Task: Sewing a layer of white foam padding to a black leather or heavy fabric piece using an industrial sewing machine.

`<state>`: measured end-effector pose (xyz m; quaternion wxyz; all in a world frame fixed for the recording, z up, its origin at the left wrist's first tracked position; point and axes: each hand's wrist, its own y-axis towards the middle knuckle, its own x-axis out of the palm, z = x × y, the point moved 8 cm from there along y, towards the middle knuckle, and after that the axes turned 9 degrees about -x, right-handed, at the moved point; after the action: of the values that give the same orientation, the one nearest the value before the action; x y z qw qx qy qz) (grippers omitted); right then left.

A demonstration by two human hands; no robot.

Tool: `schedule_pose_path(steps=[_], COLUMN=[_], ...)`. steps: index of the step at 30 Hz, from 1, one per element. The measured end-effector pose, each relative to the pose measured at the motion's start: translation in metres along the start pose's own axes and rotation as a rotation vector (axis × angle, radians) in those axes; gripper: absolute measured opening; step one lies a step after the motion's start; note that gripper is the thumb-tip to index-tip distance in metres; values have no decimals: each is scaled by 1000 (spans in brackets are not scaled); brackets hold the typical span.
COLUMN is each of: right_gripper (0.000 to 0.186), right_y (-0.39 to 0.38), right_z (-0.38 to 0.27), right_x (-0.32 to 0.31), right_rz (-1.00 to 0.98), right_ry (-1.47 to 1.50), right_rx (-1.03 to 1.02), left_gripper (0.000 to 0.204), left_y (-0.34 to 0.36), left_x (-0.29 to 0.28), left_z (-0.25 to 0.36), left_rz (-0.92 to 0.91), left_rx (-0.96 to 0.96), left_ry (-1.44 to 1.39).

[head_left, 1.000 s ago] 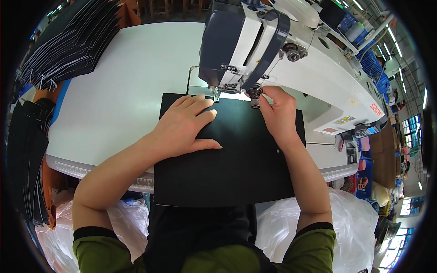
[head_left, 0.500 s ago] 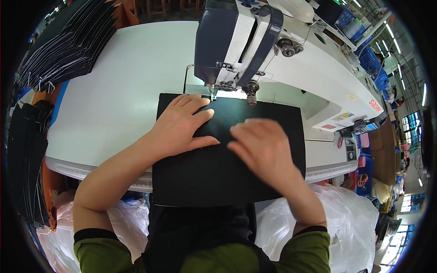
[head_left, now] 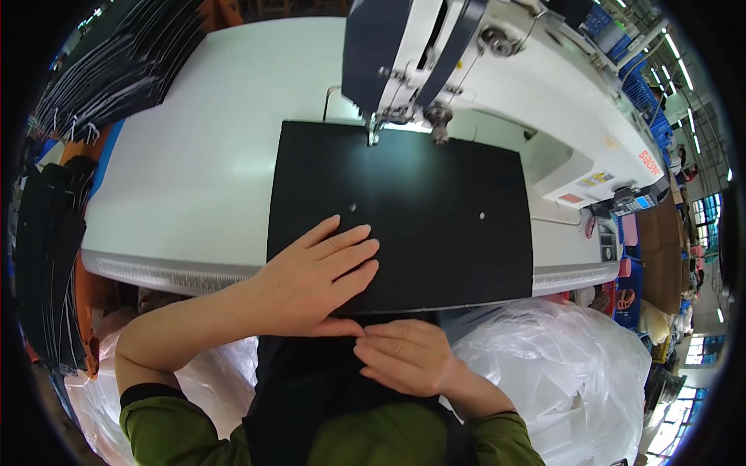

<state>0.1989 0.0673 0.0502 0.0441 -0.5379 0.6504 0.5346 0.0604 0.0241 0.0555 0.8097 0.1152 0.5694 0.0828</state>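
A black rectangular panel (head_left: pixel 435 256) lies flat on the white sewing machine table, its far edge under the presser foot (head_left: pixel 374 133). It has two small pale round spots; whether they are holes or marks I cannot tell. My left hand (head_left: pixel 326 268) rests open on the panel's near left part, fingers spread and thumb over the near edge. Just off that edge my right hand (head_left: pixel 408 356) is closed, its bunched fingertips meeting my left thumb tip. What they hold, if anything, is hidden. The sewing machine head (head_left: pixel 404 62) stands over the panel's far edge.
Stacked black panels (head_left: pixel 124 70) stand at the far left, with more black pieces (head_left: pixel 47 264) below them. The machine arm (head_left: pixel 544 109) spans the right side. A ruler strip (head_left: pixel 171 276) runs along the table's front edge. Clear plastic sheeting (head_left: pixel 559 373) bulges below on the right.
Both hands have drawn back toward me from near the presser foot, the right one to the panel's near edge. The panel sits slightly farther under the foot, and its pale spots are uncovered.
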Motion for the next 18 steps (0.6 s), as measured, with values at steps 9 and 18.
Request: schedule_pose_path(steps=[9,18], right_gripper=[26,23], right_y=[4,3], right_z=[23,33], right_x=[-1,10], right_rz=[6,-62], right_ry=[-411,-573], right_rx=[175,256], left_gripper=[35,35], left_y=[-10,-14], left_x=[4,-2], left_z=[-7,2], left_rz=[78,96], left_rx=[-45,-25], left_ry=[-117,-84])
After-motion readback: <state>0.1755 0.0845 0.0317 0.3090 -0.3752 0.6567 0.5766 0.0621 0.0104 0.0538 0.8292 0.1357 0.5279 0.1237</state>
